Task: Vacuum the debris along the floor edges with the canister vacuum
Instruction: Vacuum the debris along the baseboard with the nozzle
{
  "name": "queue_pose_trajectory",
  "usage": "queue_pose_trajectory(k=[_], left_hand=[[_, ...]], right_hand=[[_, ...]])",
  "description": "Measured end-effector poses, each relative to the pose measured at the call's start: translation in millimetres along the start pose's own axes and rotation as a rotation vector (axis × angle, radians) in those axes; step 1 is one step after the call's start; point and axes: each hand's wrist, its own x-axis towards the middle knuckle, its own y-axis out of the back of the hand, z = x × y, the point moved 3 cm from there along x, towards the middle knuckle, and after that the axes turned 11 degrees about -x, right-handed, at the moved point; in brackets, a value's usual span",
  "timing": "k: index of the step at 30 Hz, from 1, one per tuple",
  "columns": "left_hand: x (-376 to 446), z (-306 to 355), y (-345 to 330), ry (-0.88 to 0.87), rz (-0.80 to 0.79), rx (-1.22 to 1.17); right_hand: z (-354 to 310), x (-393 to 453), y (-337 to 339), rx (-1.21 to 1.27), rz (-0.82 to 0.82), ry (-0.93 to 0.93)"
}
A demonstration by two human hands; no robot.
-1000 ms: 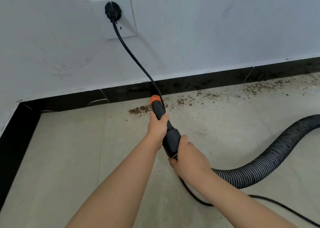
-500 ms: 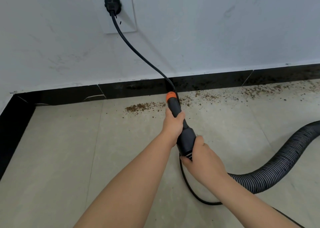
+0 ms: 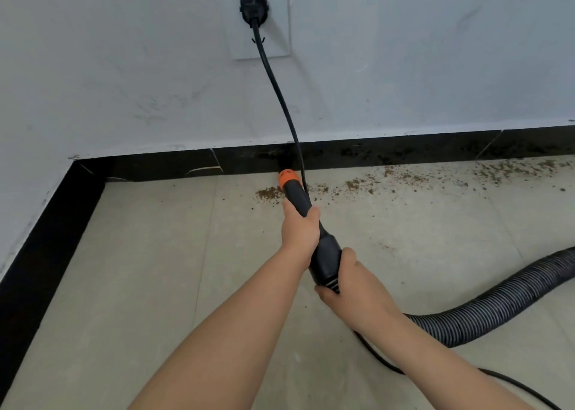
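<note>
A white wall [image 3: 124, 83] meets the tiled floor [image 3: 140, 285] at a black skirting [image 3: 155, 165]. The ribbed hose [image 3: 497, 304] curves in from the right. The left hand [image 3: 300, 229] and right hand [image 3: 351, 288] both grip the black nozzle [image 3: 298, 198], its orange tip just beside brown debris [image 3: 269, 194] along the skirting. A cord [image 3: 280, 98] hangs from the socket [image 3: 258, 20].

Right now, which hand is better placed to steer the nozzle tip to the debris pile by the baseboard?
Left. The left hand grips the nozzle nearest its orange tip, beside the debris pile. The right hand holds farther back, at the hose joint.
</note>
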Motion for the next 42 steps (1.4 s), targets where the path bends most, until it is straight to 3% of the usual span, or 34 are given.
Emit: queue_pose_trajectory(k=[16, 27, 42], left_hand=[[18.5, 7.6, 109.2, 0.036, 0.248, -0.104], [41.2, 10.5, 171.1, 0.026, 0.286, -0.121], [28.4, 7.1, 173.1, 0.046, 0.316, -0.155]], right_hand=[[-90.0, 33.3, -23.3, -0.016, -0.135, 0.247], [-147.1, 53.2, -51.5, 0.011, -0.141, 0.280], [-146.4, 42.5, -45.9, 0.000, -0.201, 0.309]])
